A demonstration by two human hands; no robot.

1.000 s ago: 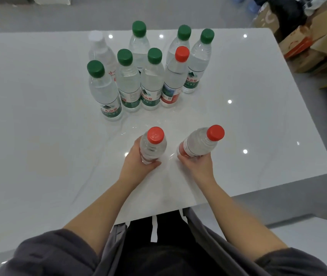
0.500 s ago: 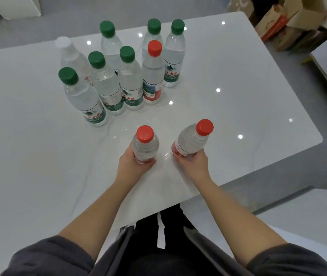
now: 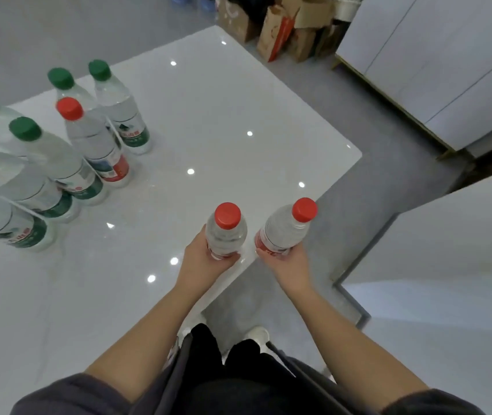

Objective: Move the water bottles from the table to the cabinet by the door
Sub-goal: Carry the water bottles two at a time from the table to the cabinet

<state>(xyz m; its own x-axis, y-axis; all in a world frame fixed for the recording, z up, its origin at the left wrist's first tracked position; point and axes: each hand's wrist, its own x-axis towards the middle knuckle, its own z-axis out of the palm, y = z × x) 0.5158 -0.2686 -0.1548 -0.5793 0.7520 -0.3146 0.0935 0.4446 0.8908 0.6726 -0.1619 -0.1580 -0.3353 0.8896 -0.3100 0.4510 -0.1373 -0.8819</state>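
Two red-capped bottles are held, one gripped by the left hand [image 3: 205,259] and one by the right hand [image 3: 286,259], at the table [image 3: 238,115] corner.

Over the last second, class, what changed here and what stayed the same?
The left hand and right hand carried the left red-capped bottle and right red-capped bottle rightward to the table edge, away from the standing bottles. Both grips held; those stayed put.

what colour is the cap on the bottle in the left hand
The cap is red; head view.
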